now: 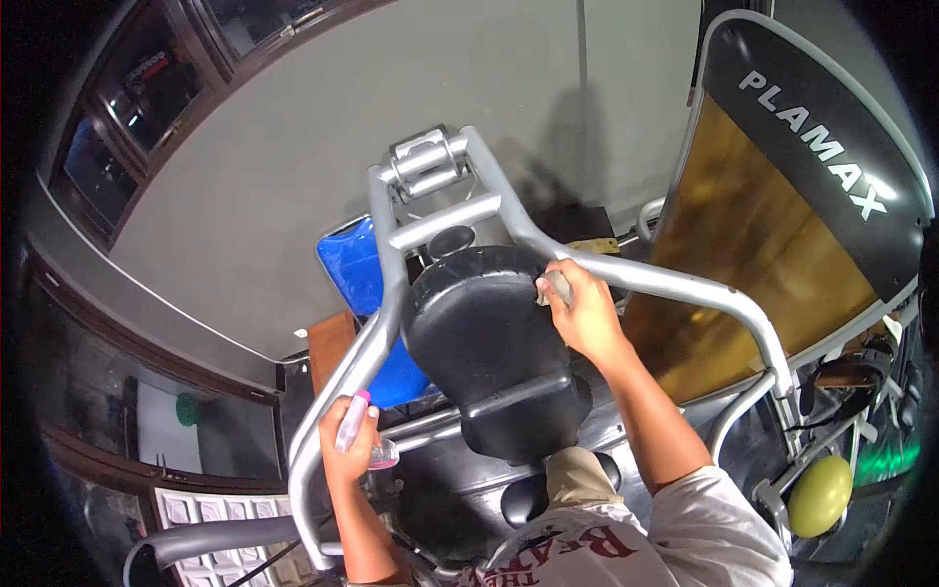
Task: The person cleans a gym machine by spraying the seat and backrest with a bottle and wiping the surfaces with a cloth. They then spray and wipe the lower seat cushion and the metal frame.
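My left hand [350, 438] is closed around a small clear spray bottle [383, 454] with a pink nozzle, beside the left silver tube of the frame. At the upper right edge of a black padded backrest [479, 333], my right hand [584, 311] grips a pale, greyish cloth [557, 287]. The cloth is bunched under the fingers and mostly hidden. Light catches the pad's upper edge. Around the pad runs a silver tubular frame [445, 223] of an exercise machine.
Behind the frame stands a blue chair [354, 264]. A large panel marked PLAMAX [782, 196] rises on the right, with a yellow-green ball [821, 496] below it. A grey wall [479, 88] lies beyond. Windows [147, 88] are at upper left, white moulded pieces [220, 519] at lower left.
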`<control>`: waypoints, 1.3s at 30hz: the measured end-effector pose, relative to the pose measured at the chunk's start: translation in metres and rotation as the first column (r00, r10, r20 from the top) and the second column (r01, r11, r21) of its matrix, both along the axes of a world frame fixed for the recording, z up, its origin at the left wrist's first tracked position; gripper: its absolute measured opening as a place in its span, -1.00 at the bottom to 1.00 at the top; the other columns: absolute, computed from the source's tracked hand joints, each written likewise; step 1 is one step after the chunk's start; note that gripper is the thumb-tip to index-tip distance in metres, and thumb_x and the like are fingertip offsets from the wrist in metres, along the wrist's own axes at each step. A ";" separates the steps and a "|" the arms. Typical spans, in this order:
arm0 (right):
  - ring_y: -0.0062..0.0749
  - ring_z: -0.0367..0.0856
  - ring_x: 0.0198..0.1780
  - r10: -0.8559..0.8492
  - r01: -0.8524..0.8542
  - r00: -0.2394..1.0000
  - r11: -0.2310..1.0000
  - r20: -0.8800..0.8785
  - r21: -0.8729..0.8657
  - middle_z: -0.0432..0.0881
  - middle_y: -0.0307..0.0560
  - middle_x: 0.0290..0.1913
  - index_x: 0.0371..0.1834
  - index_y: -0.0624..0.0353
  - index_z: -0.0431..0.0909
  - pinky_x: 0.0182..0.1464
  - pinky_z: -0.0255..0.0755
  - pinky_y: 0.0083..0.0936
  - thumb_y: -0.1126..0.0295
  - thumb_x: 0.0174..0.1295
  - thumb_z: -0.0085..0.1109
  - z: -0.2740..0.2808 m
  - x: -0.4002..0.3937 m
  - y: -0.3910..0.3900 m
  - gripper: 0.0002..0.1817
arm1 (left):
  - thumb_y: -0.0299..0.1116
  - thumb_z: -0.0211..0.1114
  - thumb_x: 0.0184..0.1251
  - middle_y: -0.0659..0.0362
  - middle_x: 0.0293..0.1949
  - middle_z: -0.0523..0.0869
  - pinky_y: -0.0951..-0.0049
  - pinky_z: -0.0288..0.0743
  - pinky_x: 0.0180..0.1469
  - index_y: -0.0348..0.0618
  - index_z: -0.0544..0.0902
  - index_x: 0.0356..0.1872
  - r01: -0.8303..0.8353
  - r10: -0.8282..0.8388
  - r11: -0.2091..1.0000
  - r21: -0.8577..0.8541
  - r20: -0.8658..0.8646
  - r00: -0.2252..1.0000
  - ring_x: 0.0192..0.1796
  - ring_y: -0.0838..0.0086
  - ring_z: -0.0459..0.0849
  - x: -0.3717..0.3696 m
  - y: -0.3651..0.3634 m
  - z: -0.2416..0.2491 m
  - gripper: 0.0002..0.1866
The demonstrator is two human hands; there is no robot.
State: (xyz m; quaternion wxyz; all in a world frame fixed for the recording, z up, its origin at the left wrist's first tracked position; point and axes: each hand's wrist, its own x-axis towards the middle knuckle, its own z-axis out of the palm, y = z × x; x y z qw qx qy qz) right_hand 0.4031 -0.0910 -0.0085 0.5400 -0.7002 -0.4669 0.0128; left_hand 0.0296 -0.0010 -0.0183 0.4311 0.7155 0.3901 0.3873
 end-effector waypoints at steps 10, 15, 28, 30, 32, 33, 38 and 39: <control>0.13 0.76 -0.14 0.015 -0.026 0.962 0.999 -0.271 -0.038 0.75 0.19 -0.28 -0.08 0.26 0.63 -0.06 0.56 -0.20 0.28 0.44 0.25 -0.003 0.022 0.011 -0.77 | -0.38 0.40 0.40 0.16 -0.49 0.65 0.46 0.50 -0.55 -0.30 0.59 -0.28 0.011 -0.009 0.993 -0.115 0.018 1.000 -0.64 0.52 0.60 0.018 -0.016 -0.007 -0.80; -0.02 0.79 -0.21 0.034 -0.035 0.911 0.999 -0.412 0.006 0.74 0.17 -0.31 -0.07 0.26 0.64 -0.09 0.58 -0.29 0.33 0.43 0.27 -0.022 0.008 -0.018 -0.80 | -0.36 0.41 0.39 0.14 -0.54 0.65 0.43 0.51 -0.55 -0.31 0.58 -0.28 0.003 0.005 0.991 -0.137 0.059 0.998 -0.64 0.47 0.62 0.025 -0.014 -0.008 -0.78; -0.23 0.79 -0.31 0.041 0.016 0.889 0.993 -0.457 0.121 0.73 0.06 -0.41 -0.10 0.24 0.61 -0.17 0.59 -0.34 0.33 0.46 0.24 -0.072 0.006 -0.029 -0.82 | -0.25 0.43 0.43 0.22 -0.62 0.50 0.40 0.50 -0.62 -0.28 0.54 -0.32 0.036 -0.035 0.995 -0.098 0.009 0.999 -0.65 0.48 0.56 0.047 -0.021 -0.018 -0.69; -0.15 0.78 -0.32 0.029 0.017 0.890 0.995 -0.456 0.096 0.72 0.07 -0.41 -0.08 0.25 0.61 -0.17 0.59 -0.30 0.32 0.45 0.25 -0.079 0.016 -0.020 -0.80 | -0.25 0.43 0.43 0.22 -0.61 0.50 0.40 0.49 -0.62 -0.28 0.54 -0.33 0.041 -0.038 0.995 -0.094 0.030 0.999 -0.65 0.49 0.56 0.048 -0.021 -0.024 -0.68; 0.00 0.77 -0.30 -0.046 0.112 0.928 0.981 -0.370 0.159 0.71 0.17 -0.40 -0.08 0.28 0.64 -0.17 0.57 -0.26 0.30 0.43 0.27 -0.084 0.030 0.003 -0.77 | -0.23 0.43 0.43 0.21 -0.60 0.51 0.41 0.49 -0.62 -0.28 0.53 -0.34 0.033 -0.034 0.995 -0.098 -0.005 0.999 -0.65 0.50 0.55 0.051 -0.024 -0.023 -0.67; 0.02 0.78 -0.29 -0.006 0.060 0.866 0.994 -0.500 0.092 0.71 0.19 -0.39 -0.09 0.28 0.64 -0.17 0.56 -0.25 0.31 0.43 0.27 -0.085 0.036 0.010 -0.77 | -0.23 0.43 0.43 0.21 -0.60 0.51 0.41 0.49 -0.62 -0.27 0.53 -0.35 0.033 -0.035 0.995 -0.096 -0.022 0.999 -0.65 0.50 0.55 0.053 -0.026 -0.022 -0.67; -0.08 0.81 -0.29 -0.037 0.072 0.801 0.997 -0.598 0.034 0.73 0.08 -0.40 -0.11 0.23 0.60 -0.19 0.59 -0.31 0.32 0.46 0.24 -0.095 0.011 -0.021 -0.82 | -0.18 0.44 0.41 0.23 -0.59 0.51 0.42 0.50 -0.60 -0.24 0.55 -0.34 0.040 -0.041 0.995 -0.090 -0.013 0.999 -0.65 0.53 0.53 0.048 -0.022 -0.030 -0.66; -0.16 0.81 -0.30 -0.031 0.095 0.800 0.993 -0.599 0.076 0.73 0.06 -0.41 -0.11 0.23 0.59 -0.21 0.58 -0.34 0.33 0.46 0.24 -0.102 0.002 -0.028 -0.83 | -0.18 0.45 0.40 0.23 -0.59 0.51 0.42 0.51 -0.60 -0.23 0.55 -0.34 0.026 -0.030 0.996 -0.086 -0.037 0.999 -0.64 0.53 0.53 0.047 -0.020 -0.031 -0.66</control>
